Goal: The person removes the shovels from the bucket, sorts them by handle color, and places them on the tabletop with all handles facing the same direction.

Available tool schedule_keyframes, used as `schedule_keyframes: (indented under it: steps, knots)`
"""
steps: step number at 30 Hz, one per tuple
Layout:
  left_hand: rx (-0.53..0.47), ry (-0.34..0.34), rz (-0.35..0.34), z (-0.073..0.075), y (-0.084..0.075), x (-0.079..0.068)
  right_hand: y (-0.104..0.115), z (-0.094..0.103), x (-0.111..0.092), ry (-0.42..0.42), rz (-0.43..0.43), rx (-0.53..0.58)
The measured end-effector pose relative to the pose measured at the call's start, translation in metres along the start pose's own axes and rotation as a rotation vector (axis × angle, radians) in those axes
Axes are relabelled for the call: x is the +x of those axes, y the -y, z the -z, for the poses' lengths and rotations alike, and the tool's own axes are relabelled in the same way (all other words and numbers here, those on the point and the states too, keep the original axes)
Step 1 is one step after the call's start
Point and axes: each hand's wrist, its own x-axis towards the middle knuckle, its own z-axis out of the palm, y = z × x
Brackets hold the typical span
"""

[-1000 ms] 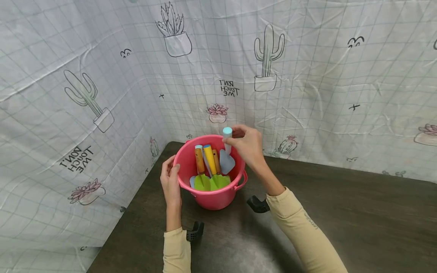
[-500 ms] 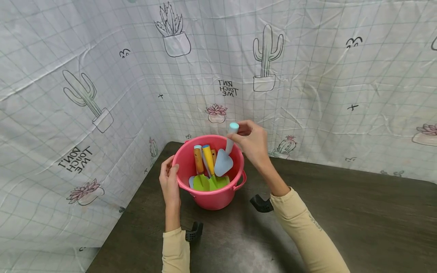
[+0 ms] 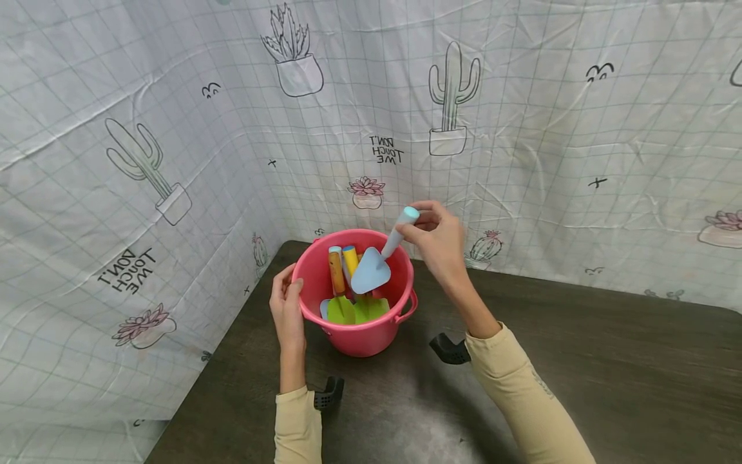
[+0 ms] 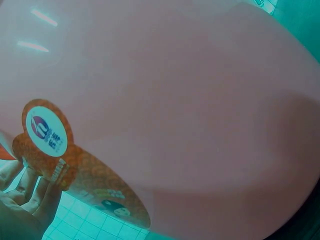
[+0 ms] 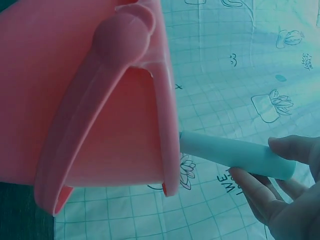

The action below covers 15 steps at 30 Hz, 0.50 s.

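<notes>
A pink bucket (image 3: pixel 362 339) stands on the table in the head view, and my left hand (image 3: pixel 288 309) grips its left rim, thumb over the edge. My right hand (image 3: pixel 438 243) pinches the pale blue handle of a small toy trowel (image 3: pixel 371 270) by its upper end. The trowel slants down to the left, its light blue blade over the bucket's opening. Inside lie green-bladed shovels (image 3: pixel 341 311), one with an orange handle (image 3: pixel 336 272), and a yellow handle (image 3: pixel 350 258). In the right wrist view, thumb and fingertips hold the trowel handle (image 5: pixel 235 152) beyond the rim.
The bucket's carrying handle (image 3: pixel 409 310) hangs at its right side. A cactus-print curtain (image 3: pixel 522 161) encloses the dark table (image 3: pixel 580 348) behind and at left. An orange sticker (image 4: pixel 100 175) is on the bucket's side. Black camera mounts (image 3: pixel 449 350) sit at both wrists.
My right hand has moved right and slightly up with the trowel, whose blade has risen and swung left across the other handles. My left hand stays on the rim.
</notes>
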Motion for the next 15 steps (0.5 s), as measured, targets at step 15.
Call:
schedule_keyframes:
  steps: [15]
  knots:
    - [0.01,-0.007,0.006,-0.002,-0.001,-0.001,0.004,0.022,-0.003,-0.091,-0.085,0.157]
